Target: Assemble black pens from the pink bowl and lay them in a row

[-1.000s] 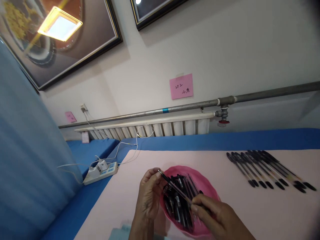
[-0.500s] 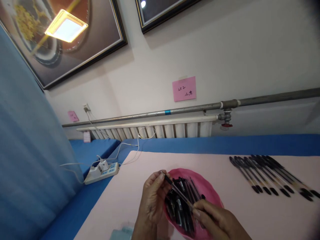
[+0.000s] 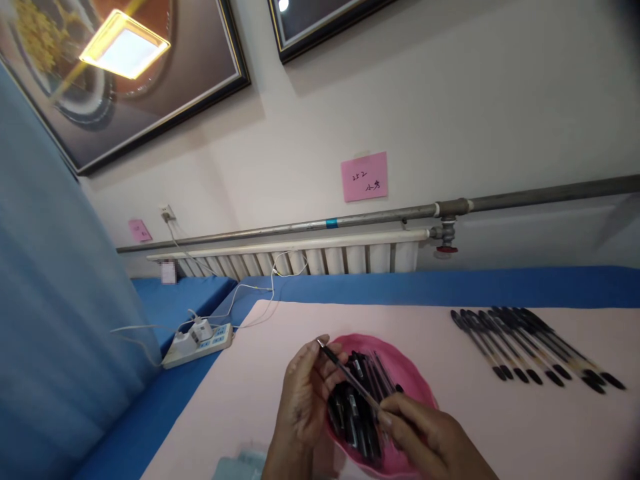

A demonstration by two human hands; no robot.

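Note:
A pen without its cap (image 3: pixel 354 381) slants above a pink basin, its black grip end and metal tip toward the upper left. Its lower end is pinched between the thumb and fingers of my right hand (image 3: pixel 425 427). My left hand (image 3: pixel 303 393) is cupped around the tip end, fingers apart and partly behind the pen; it does not appear to grip it. Below both hands, the pink basin (image 3: pixel 407 367) holds many black pen caps (image 3: pixel 353 420) and several clear pen barrels (image 3: pixel 377 370).
Black-capped pens (image 3: pixel 525 340) lie side by side on the pink table cover (image 3: pixel 280 327) at right. A power strip (image 3: pixel 200 345) with plugs and white cables lies at left on the blue surface. Light-blue material (image 3: pixel 240 467) sits at the near edge. A radiator (image 3: pixel 320 257) lines the wall.
The left thumb and fingers have loosened from the pen's tip end, leaving the tip more exposed. My right hand still holds the pen. The view has shifted slightly.

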